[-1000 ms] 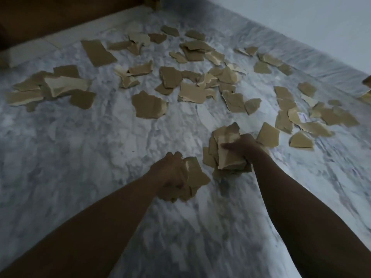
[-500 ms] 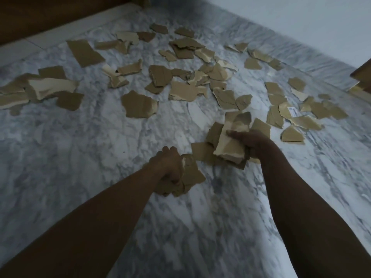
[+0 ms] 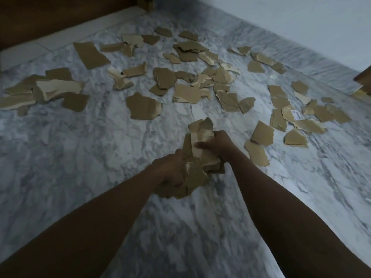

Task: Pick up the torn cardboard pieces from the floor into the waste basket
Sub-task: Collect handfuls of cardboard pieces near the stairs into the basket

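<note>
Fingers (image 3: 203,145) clutching cardboard pieces (image 3: 200,131), more scattered beyond

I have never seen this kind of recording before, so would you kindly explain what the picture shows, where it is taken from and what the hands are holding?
There is no machine here: a person works with two bare hands. The picture comes from one wide-angle camera worn on the person's head, looking forward and down, so both forearms reach in from the bottom edge. The surface is a grey marble floor, strewn with many torn cardboard pieces in brown and tan. The left hand has its grip round a small wad of pieces. The right hand, just beyond it, grips a thicker stack. The two bundles appear to meet between the hands. A pale wall runs along the upper right. No waste basket is in view.
</note>
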Demonstrator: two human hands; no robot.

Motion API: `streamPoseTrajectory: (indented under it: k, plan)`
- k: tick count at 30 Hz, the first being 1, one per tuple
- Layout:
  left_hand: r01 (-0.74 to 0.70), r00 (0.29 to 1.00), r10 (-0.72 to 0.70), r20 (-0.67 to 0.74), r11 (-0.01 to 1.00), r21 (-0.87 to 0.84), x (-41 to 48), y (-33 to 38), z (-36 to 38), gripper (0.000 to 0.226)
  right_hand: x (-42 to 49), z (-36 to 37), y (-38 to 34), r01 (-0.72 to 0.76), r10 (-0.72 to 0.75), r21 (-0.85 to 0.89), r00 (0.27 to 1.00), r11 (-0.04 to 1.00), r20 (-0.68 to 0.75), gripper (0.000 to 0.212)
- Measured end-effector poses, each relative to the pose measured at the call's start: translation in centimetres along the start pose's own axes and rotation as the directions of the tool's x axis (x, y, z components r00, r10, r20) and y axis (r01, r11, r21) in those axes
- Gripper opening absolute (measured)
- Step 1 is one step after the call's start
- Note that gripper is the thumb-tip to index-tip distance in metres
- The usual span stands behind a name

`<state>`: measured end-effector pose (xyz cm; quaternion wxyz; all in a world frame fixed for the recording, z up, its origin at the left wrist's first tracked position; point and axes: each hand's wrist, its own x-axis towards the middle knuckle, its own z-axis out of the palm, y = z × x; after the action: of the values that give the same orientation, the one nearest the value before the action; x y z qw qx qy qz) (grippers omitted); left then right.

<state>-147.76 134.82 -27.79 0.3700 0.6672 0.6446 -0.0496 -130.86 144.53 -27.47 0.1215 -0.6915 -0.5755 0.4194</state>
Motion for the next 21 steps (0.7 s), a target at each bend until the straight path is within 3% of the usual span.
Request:
streamPoseTrajectory:
  k: [2, 6, 10, 12, 14, 17, 19, 21]
  plan:
    - [0.009, 0.997, -0.011, -0.073, 1.0, -0.027, 0.2, 0.0, -0.1, 0.062, 0.0, -1.0, -0.6, 0.024, -0.023, 0.068, 1.0, 0.997, -0.014, 0.05]
    - [-0.081, 0.995, 0.058, -0.077, 0.939, -0.334, 2.6, 0.3, -0.5, 0.067, 0.5, -5.2, 0.3, -0.021, 0.073, 0.481, 0.993, 0.877, -0.089, 0.044]
    - [0.022, 0.993, -0.057, -0.1, 0.946, -0.325, 4.4, 1.7, 0.6, 0.077, 1.7, -8.6, 3.7, -0.049, 0.252, 0.666, 0.944, 0.744, -0.212, 0.046]
    - [0.125, 0.985, -0.153, -0.082, 0.953, -0.276, 5.1, 1.8, 1.1, 0.084, 2.2, -9.8, 6.1, -0.129, 0.382, 0.684, 0.895, 0.718, -0.232, 0.06]
    - [0.13, 0.983, -0.155, -0.103, 0.969, -0.212, 5.6, 2.0, 1.0, 0.082, 2.3, -10.5, 8.5, -0.212, 0.47, 0.67, 0.853, 0.711, -0.228, 0.075]
    - [0.0, 0.964, -0.037, -0.263, 0.99, -0.139, 6.1, 3.1, 0.2, 0.059, 2.0, -10.1, 10.9, -0.27, 0.517, 0.59, 0.802, 0.761, -0.299, 0.079]
    - [-0.127, 0.928, 0.103, -0.358, 0.991, -0.045, 6.4, 4.0, -0.7, 0.047, 1.7, -9.4, 11.4, -0.295, 0.505, 0.513, 0.794, 0.807, -0.339, 0.095]
    - [-0.186, 0.929, 0.192, -0.316, 0.981, 0.047, 7.2, 4.7, -1.3, 0.045, 2.1, -9.0, 11.7, -0.304, 0.484, 0.462, 0.805, 0.834, -0.344, 0.107]
